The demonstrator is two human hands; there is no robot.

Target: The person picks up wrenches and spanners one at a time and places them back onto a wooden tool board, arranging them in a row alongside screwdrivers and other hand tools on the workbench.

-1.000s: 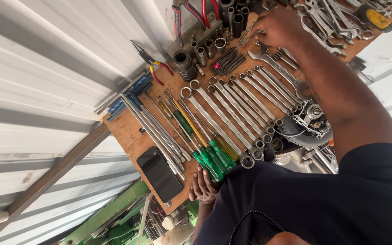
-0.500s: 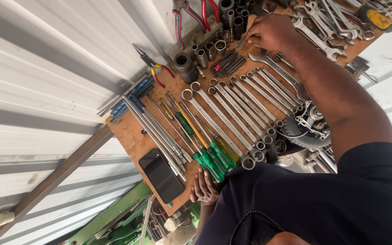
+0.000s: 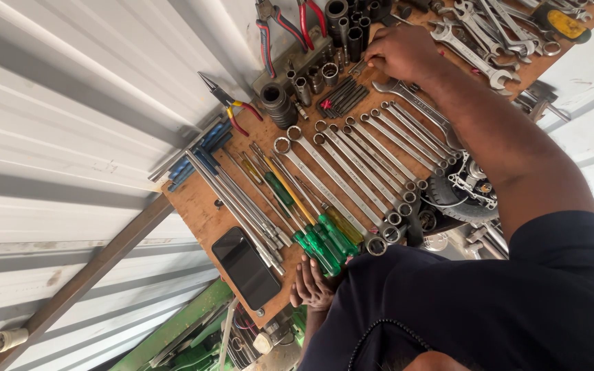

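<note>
While the right hand (image 3: 400,51) reaches across to the far right part of the wooden board (image 3: 197,213), I see its fingers curled downward and bunched together over the tools there. I cannot tell whether they are pinching anything. It sits just right of the row of dark sockets (image 3: 311,75) and just beyond a shiny adjustable wrench (image 3: 407,93), with a small set of hex keys (image 3: 342,97) near its knuckles.

The left hand (image 3: 311,285) rests at the near edge of the board, fingers bent and pressed close together over that edge. It lies just beside the green-handled screwdrivers (image 3: 324,244), whose handles point toward it.

Between the two hands a long row of combination wrenches (image 3: 359,172) lies side by side, ring ends toward the near edge. A black phone (image 3: 245,268) lies face up at the near left corner of the board, close to the left hand. Red-handled pliers (image 3: 232,103) lie at the far edge, against the white corrugated wall (image 3: 70,103).
</note>
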